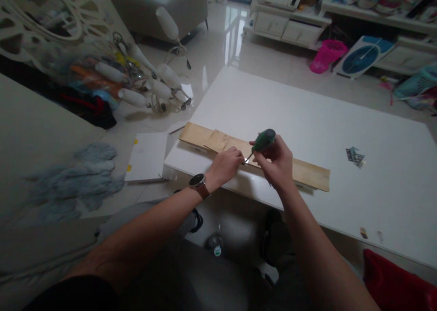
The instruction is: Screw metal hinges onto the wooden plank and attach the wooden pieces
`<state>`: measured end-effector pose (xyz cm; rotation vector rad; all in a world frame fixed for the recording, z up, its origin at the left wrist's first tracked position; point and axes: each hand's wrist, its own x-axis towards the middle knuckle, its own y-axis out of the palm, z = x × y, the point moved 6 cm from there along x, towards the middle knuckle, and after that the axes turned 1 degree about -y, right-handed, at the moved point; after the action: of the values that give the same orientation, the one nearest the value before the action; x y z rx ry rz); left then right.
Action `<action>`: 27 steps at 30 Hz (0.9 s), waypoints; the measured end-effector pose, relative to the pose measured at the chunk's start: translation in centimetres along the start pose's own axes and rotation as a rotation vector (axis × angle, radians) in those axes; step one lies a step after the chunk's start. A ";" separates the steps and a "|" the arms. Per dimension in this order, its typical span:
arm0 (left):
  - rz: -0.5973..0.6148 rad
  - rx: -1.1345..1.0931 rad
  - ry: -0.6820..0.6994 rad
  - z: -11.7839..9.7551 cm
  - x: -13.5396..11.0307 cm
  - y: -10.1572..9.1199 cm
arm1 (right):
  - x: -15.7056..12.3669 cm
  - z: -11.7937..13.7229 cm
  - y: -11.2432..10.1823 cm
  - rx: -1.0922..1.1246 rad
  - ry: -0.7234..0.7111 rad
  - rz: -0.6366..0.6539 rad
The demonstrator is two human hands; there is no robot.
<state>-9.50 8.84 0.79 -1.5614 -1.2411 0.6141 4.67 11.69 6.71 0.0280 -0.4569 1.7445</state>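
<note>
My right hand (277,162) is wrapped round a screwdriver (264,140) with a green and black handle. The tool slants down to the left, its tip at a small shiny metal piece (245,161). My left hand (227,165), wearing a watch, has its fingers pinched together at that piece; its exact kind is too small to tell. Both hands are over a long, narrow strip with a brown face (310,173). The strip lies across the near edge of a large white panel (300,113). My fingers partly hide the strip's middle.
Small metal parts (355,157) lie on the panel to the right. A white box-like piece (146,156) is at the left, near a grey-blue cloth (85,179). A chandelier (160,83) rests on the floor behind. Red fabric (392,279) is at lower right; a bottle (216,245) stands below.
</note>
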 end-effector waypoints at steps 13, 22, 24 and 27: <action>-0.013 0.018 0.003 0.0 0.0 0.0 | 0.2 0.2 -0.4 -0.122 -0.039 -0.085; 0.003 -0.006 -0.008 -0.1 0.0 -0.1 | 0.1 0.4 -0.4 -0.073 -0.051 -0.072; 0.015 -0.011 -0.015 -0.1 0.0 0.0 | 0.1 0.3 -0.5 -0.081 -0.052 -0.089; 0.034 -0.005 -0.021 -0.1 0.1 0.0 | 0.2 0.1 -0.7 -0.125 -0.070 -0.136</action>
<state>-9.42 8.88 0.80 -1.5861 -1.2351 0.6513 5.30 11.91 7.06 0.0308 -0.6014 1.5824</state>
